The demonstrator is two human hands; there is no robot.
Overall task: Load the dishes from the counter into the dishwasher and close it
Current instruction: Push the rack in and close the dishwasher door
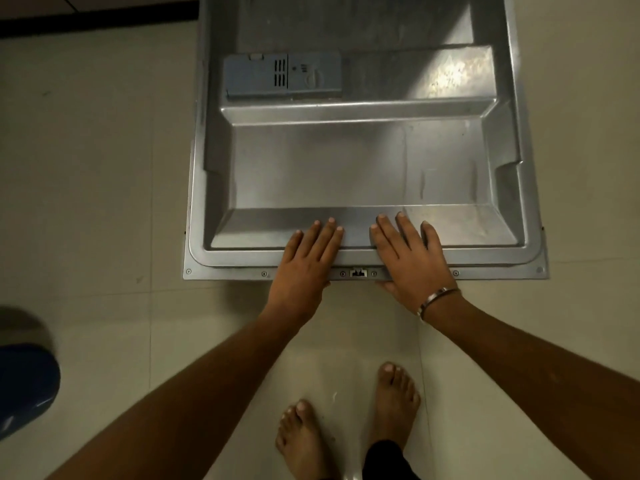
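The dishwasher door (360, 168) lies open and nearly flat, its steel inner face up. A grey detergent dispenser (282, 76) sits on the far part of the door. My left hand (304, 261) lies over the door's near edge left of the latch (358, 273), fingers flat on the steel and thumb tucked under the edge. My right hand (412, 261) holds the same edge right of the latch in the same way, a metal bangle on its wrist. No dishes or racks are in view.
Pale floor tiles (104, 202) surround the door. My bare feet (346, 420) stand just behind its near edge. A blue rounded object (24, 386) sits at the lower left. A dark strip (97, 24) runs along the top left.
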